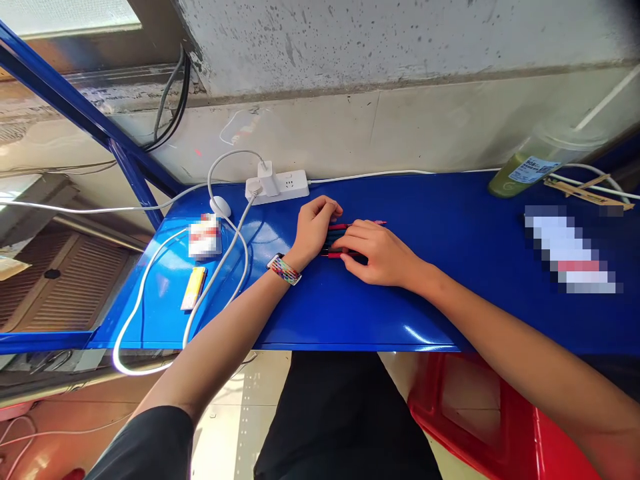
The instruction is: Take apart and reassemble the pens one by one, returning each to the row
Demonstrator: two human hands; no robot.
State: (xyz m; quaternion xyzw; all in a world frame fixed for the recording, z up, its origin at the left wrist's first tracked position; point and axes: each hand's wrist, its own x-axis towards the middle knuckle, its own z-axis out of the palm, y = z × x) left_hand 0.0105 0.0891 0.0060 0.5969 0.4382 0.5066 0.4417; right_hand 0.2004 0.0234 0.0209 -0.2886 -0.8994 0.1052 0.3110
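On blue tabletop: right hand over pens, left hand alongside, grips unclear; power strip, cables leftward.

Bare left hand and bare right hand at a cluster of slim red and dark pens on a glossy blue tabletop.
The right hand lies over the pens, fingers curved; the left bends in at their left ends, a multicoloured woven band around its wrist, near a white plastic power strip.
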